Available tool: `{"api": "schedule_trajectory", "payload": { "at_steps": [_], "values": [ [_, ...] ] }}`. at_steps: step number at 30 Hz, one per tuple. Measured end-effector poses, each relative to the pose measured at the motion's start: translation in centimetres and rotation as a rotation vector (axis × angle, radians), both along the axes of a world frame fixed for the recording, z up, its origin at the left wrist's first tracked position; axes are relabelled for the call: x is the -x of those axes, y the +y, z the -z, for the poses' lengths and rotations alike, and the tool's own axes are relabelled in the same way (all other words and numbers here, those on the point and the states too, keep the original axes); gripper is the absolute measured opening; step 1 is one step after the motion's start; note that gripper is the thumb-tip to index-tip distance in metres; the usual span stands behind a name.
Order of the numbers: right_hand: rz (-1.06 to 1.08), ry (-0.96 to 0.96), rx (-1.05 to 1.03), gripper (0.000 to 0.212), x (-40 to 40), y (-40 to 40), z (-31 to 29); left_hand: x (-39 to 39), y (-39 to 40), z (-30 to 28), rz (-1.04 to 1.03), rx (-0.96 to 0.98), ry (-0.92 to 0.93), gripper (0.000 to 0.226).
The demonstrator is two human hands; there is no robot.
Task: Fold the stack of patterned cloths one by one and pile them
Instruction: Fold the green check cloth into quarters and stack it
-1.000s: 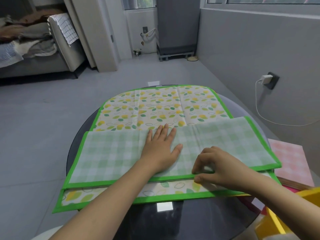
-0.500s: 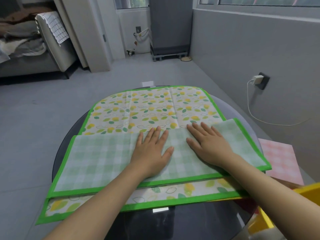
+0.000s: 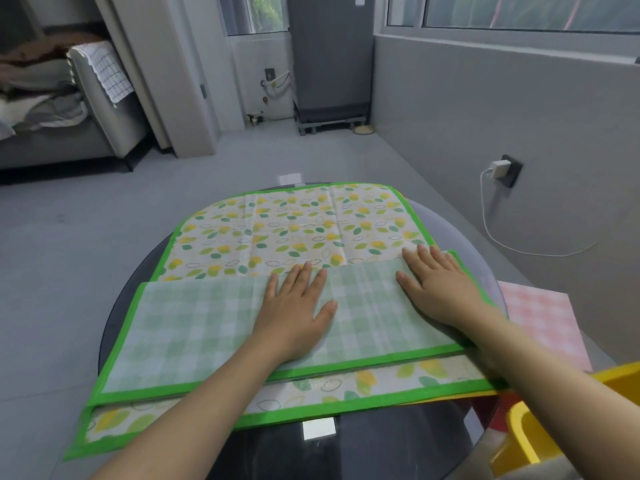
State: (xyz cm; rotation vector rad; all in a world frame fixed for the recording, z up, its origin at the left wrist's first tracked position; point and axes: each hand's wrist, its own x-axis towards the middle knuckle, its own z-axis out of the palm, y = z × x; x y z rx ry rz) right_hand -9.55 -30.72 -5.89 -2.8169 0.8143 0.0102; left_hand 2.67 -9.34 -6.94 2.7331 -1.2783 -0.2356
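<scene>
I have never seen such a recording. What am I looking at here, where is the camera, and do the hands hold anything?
No machine here: a person works with bare hands, and the camera sits on the person's head, looking forward and down. On a round dark glass table lies a green-edged cloth with a leaf print. Its near part is folded over, showing a green checked underside. The left hand and right hand lie flat on that fold, pressing it; neither has a grip on anything. At the right lie a pink checked cloth and something yellow.

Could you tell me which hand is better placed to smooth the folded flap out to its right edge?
The right hand: it lies flat by the checked flap's right border, while the left hand presses mid-flap.
</scene>
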Motion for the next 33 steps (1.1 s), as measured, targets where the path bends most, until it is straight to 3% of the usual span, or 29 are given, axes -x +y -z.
{"api": "schedule_trajectory", "payload": {
  "at_steps": [7, 10, 13, 15, 24, 30, 33],
  "values": [
    [-0.272, -0.233, -0.332, 0.048, -3.5, 6.8, -0.8, -0.1, -0.2, -0.3, -0.002, 0.008, 0.008, 0.053],
    [-0.359, -0.167, -0.180, 0.051, -4.0, 7.9, 0.5, -0.1, 0.0, -0.3, 0.015, 0.005, 0.008, 0.053],
    [-0.366, -0.086, -0.012, 0.070, -3.8, 8.2, 0.9, -0.7, 1.2, -0.2, 0.016, 0.009, 0.004, 0.054],
    [-0.350, -0.065, 0.013, 0.063, -3.7, 8.4, 0.8, -1.7, 2.8, -0.2, -0.017, 0.004, -0.004, 0.053],
    [-0.332, -0.027, 0.026, 0.060, -3.7, 8.9, 0.5, -7.1, 13.6, -0.4, -0.316, -0.087, -0.015, 0.055],
    [-0.304, 0.019, 0.002, 0.053, -5.0, 10.8, -0.7, -7.7, 14.3, -1.6, -0.330, -0.102, 0.058, 0.060],
    [-0.400, -0.071, -0.147, 0.046, -6.2, 12.6, -1.5, -8.3, 14.5, -2.6, -0.316, -0.049, 0.039, 0.067]
  ]
}}
